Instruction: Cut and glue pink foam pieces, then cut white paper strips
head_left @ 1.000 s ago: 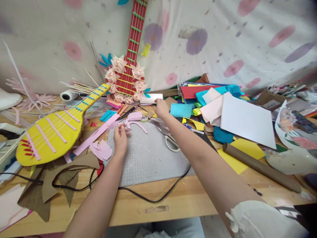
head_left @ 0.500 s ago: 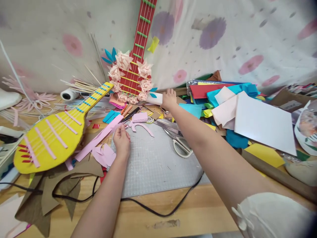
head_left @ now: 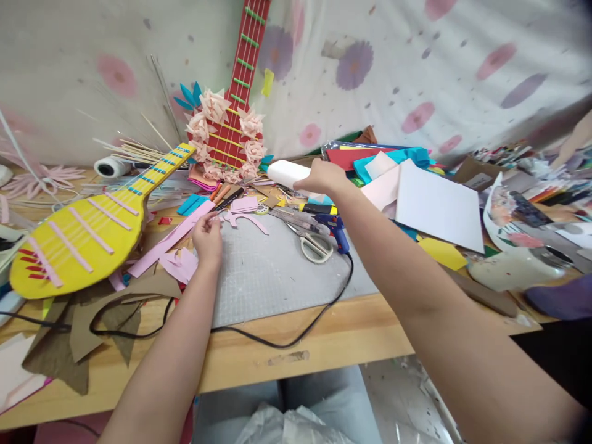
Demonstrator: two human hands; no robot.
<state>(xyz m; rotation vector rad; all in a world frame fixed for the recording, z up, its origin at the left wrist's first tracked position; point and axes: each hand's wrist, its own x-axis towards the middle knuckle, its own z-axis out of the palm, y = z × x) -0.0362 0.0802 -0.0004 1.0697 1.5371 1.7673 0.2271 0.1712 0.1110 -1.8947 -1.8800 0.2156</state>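
Right hand (head_left: 326,177) gripping right end of white bottle (head_left: 285,174), beyond cutting mat (head_left: 272,283), beside red craft guitar (head_left: 226,145); end grip probably suits long reach. Left hand (head_left: 208,239) half-curled near curved pink paper strip (head_left: 257,222); cannot tell if pinching anything. Scissors (head_left: 306,236) beside glue gun (head_left: 339,233), handles facing front, presumably for easy pickup.

Before me on the wooden tabletop (head_left: 240,364) lies the flat grey cutting mat (head_left: 277,290), grey-handled metal scissors (head_left: 305,234) on it; to its left, the yellow rounded lute (head_left: 99,231); behind it, the red long-necked guitar (head_left: 229,140); right of the guitar, in my right hand (head_left: 325,177), the white oblong container (head_left: 285,173).
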